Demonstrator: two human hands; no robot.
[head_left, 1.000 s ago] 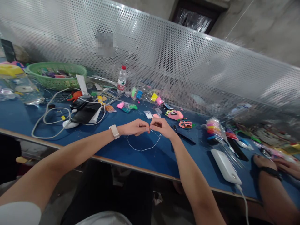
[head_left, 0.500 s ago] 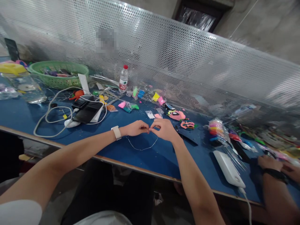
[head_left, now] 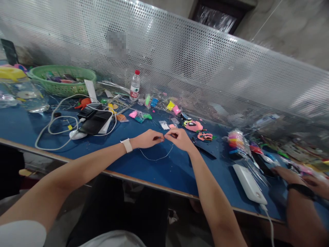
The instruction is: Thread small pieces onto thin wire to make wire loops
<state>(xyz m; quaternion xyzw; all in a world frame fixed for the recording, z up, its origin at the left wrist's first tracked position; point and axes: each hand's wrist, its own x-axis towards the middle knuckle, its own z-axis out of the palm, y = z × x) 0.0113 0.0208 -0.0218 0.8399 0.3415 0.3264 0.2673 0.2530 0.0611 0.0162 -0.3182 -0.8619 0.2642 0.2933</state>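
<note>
Both left hand (head_left: 149,138) and right hand (head_left: 181,139) I see pinching thin string (head_left: 155,160), frame centre; bottle label (head_left: 134,90), upper centre, unreadable.

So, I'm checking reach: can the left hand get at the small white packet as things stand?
Probably yes: nothing visible blocks the left hand from the white packet, though that hand looks pinched shut.

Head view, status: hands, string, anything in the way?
Left hand, right hand pinched, nearly tip to tip; what they pinch unclear. String curving nearside, ends hidden. White packet just beyond, black strip at right; neither across the string.
</note>
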